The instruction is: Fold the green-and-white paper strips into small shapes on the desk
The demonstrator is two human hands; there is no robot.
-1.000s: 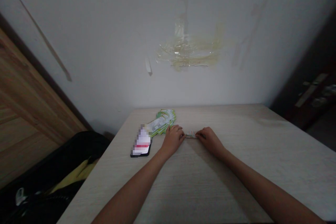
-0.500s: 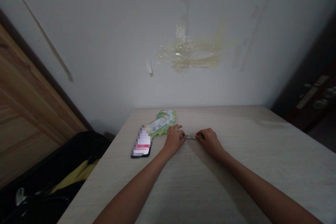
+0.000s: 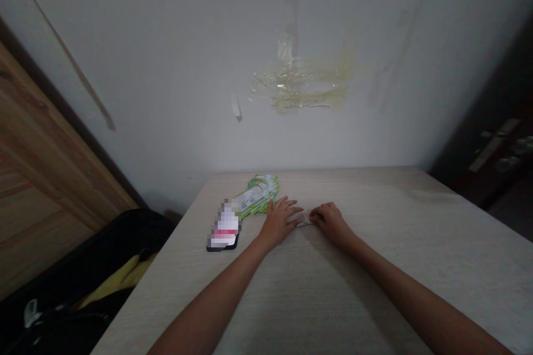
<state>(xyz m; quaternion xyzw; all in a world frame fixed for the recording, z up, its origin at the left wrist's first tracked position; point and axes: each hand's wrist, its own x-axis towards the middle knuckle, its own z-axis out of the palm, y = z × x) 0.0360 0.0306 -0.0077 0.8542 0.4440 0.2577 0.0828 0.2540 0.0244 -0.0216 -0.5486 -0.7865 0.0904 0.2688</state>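
Both my hands rest on a pale wooden table [image 3: 316,299]. My left hand [image 3: 278,220] lies with its fingers stretched out flat, the fingertips touching a small pale folded slip of paper [image 3: 303,218]. My right hand [image 3: 331,221] is curled, its fingers pinching the right end of that slip. The slip lies low on the table between the two hands and is mostly covered by them.
A fanned stack of green and white printed sheets [image 3: 256,196] lies just left of my left hand. A dark phone [image 3: 225,230] lies further left near the table edge. A black bag [image 3: 83,283] sits on the floor at the left.
My left hand has uncurled from a pinch to flat, spread fingers. The slip between the hands looks shorter, and the hands have come a little closer.
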